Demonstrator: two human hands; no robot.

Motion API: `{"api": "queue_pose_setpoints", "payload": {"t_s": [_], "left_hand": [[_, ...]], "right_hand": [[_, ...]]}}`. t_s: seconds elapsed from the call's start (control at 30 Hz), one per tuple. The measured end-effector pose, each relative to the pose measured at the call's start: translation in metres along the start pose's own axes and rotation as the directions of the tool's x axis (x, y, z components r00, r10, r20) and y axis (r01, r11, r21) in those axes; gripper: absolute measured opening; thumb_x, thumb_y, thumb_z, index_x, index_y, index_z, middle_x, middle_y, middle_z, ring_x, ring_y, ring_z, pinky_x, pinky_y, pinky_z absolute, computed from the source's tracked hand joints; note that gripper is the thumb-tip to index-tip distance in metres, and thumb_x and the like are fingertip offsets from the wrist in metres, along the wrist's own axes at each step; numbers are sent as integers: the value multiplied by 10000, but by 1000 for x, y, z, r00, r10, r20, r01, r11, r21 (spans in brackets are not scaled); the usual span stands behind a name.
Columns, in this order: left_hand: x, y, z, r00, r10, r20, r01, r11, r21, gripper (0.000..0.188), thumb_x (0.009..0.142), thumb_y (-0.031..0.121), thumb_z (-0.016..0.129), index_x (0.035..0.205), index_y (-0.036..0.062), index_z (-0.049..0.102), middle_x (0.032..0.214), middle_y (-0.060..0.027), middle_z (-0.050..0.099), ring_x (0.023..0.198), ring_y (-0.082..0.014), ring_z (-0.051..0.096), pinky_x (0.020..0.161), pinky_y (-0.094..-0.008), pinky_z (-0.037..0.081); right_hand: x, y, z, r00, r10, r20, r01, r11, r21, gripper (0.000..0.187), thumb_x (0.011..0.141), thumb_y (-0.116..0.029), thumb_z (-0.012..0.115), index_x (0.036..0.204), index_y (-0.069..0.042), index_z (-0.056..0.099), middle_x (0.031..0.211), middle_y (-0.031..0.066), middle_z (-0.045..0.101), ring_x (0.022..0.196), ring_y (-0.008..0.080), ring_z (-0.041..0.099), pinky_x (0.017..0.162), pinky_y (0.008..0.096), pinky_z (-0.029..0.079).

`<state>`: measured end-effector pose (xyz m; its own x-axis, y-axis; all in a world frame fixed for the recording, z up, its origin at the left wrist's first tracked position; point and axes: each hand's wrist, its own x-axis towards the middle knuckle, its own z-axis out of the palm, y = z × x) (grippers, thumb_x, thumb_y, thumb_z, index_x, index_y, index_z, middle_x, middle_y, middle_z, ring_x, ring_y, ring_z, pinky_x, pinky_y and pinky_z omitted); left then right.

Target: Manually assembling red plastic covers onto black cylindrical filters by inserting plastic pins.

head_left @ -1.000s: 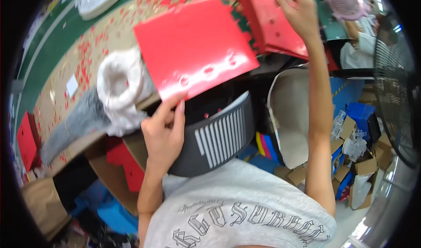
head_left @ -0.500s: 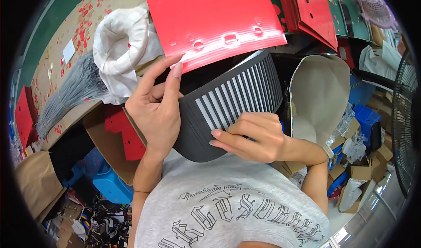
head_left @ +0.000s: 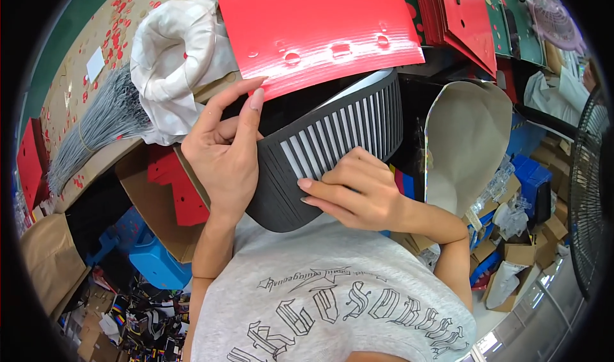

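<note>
A curved black sheet with white slots (head_left: pixel 332 144) bends from my chest up to the table edge. My left hand (head_left: pixel 224 151) grips its left end, forefinger stretched up to the lower edge of a red corrugated plastic sheet (head_left: pixel 313 23) lying on the table above it. My right hand (head_left: pixel 355 192) rests flat against the outer face of the black sheet, fingers pointing left, close to the left hand.
A white bundle of cloth (head_left: pixel 173 61) and a sheaf of grey cords (head_left: pixel 96 132) lie on the brown table to the left. More red sheets (head_left: pixel 464 16) are stacked at the upper right. A beige curved panel (head_left: pixel 464 138), blue crates (head_left: pixel 531 176) and a black fan (head_left: pixel 591 189) stand to the right.
My right hand came down from the red stack at the upper right and settled on the black slotted sheet. The black sheet rose closer and the view shifted toward it.
</note>
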<state>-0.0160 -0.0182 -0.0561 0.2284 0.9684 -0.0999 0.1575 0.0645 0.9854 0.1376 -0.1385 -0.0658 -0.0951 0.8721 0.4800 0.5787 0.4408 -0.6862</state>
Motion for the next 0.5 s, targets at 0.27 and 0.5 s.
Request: {"api": "queue_pose_setpoints", "payload": {"t_s": [0.27,0.5], "left_hand": [[7,-1,3,996,-64,60,65,998,-19,330,966,58,636,1293,11,626,577,81,536,518,30,420,485,-166,279],[5,4,5,882,10,471,-203,910,361,594,889,80,683,1450,96,489,506,-173,531,431,-345,549,482,-386,449]], "right_hand": [[32,-15,-33,902,302,308,-368,912,184,125,777,-34,760,835,-49,651,681,28,538,563,179,550,558,325,414],[119,54,-52,994,82,71,-83,997,8,111,800,8,717,887,23,649,923,95,668,858,198,656,702,287,511]]}}
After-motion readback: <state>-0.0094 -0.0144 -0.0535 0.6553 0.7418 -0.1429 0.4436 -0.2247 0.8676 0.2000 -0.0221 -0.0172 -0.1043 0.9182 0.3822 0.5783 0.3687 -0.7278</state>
